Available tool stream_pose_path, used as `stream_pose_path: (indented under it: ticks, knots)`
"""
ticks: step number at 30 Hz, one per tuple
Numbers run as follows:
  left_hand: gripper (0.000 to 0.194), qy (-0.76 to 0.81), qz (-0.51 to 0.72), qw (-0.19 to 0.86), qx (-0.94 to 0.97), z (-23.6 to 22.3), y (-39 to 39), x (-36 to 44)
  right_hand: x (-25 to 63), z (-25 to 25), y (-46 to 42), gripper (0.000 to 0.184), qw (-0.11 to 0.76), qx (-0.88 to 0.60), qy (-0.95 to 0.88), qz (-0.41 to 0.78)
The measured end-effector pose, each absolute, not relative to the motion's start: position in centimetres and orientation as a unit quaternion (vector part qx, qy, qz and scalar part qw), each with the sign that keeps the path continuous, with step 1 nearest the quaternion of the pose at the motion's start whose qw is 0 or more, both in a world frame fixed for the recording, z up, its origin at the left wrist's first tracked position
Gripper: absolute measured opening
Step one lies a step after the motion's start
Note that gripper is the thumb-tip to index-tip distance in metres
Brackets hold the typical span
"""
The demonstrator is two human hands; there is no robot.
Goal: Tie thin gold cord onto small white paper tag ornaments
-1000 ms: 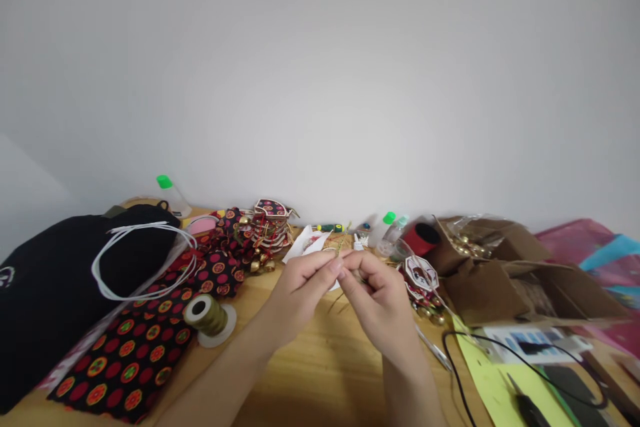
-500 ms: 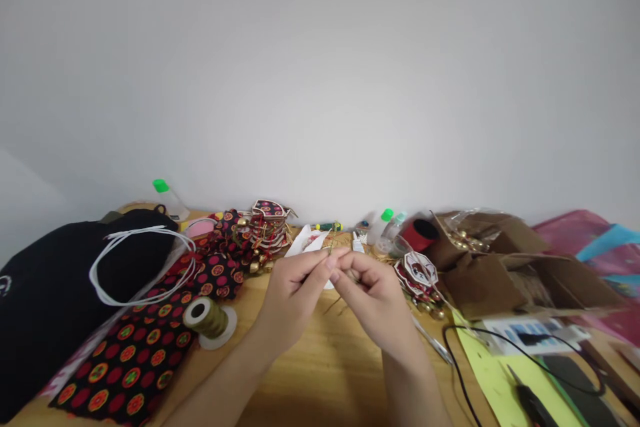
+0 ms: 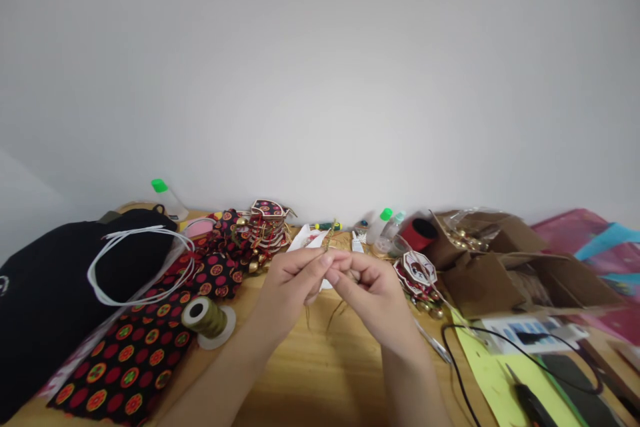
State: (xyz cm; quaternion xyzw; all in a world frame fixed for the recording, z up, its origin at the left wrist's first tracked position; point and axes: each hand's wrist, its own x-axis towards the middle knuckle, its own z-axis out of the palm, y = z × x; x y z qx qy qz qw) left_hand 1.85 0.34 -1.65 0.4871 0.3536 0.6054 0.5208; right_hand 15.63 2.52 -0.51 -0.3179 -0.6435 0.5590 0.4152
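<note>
My left hand (image 3: 297,280) and my right hand (image 3: 367,283) meet fingertip to fingertip above the wooden table (image 3: 305,373). Both pinch a thin olive-gold cord (image 3: 331,237), which sticks up past the fingertips. Its loose ends hang beneath the hands. The stretch between my fingers is hidden. A spool of olive thread (image 3: 213,321) lies tilted to the left of my left forearm. Behind my hands is a piece of white paper (image 3: 300,239). Closest on the right are octagonal patterned charms (image 3: 419,269) with small gold bells.
Dotted black fabric (image 3: 125,363), a coil of white tubing (image 3: 94,280) and a black bag (image 3: 45,307) cover the left. Stacked charms (image 3: 269,217) stand at the back. To the right are cardboard boxes (image 3: 485,287), tweezers (image 3: 434,341), a black cable (image 3: 456,373) and a soldering-iron-like tool (image 3: 530,400).
More of the cord now rises above my fingertips, and another loose end shows below my left hand. My hands stay pinched together in nearly the same place.
</note>
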Motion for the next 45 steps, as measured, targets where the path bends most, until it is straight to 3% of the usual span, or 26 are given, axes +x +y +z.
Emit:
stream_pose_path:
  ticks: [6,17,33,42,45]
  knots:
    - [0.029,0.335,0.594,0.583,0.443,-1.2,0.5,1.8,15.8,-0.6,2.7,0.019,0.41,-0.298,-0.626,0.592]
    - [0.028,0.326,0.589,0.601,0.431,-1.1,0.4,1.7,15.8,-0.6,2.9,0.02,0.403,-0.299,-0.622,0.602]
    - [0.037,0.398,0.562,0.534,0.49,-1.0,0.7,1.8,15.5,0.1,3.0,0.019,0.458,-0.3,-0.592,0.592]
    - [0.03,0.377,0.539,0.54,0.525,-0.9,1.0,1.6,15.8,0.3,2.9,0.013,0.458,-0.276,-0.611,0.583]
    - [0.032,0.392,0.537,0.491,0.563,-0.8,1.1,1.5,15.9,0.4,2.9,0.013,0.462,-0.276,-0.624,0.566]
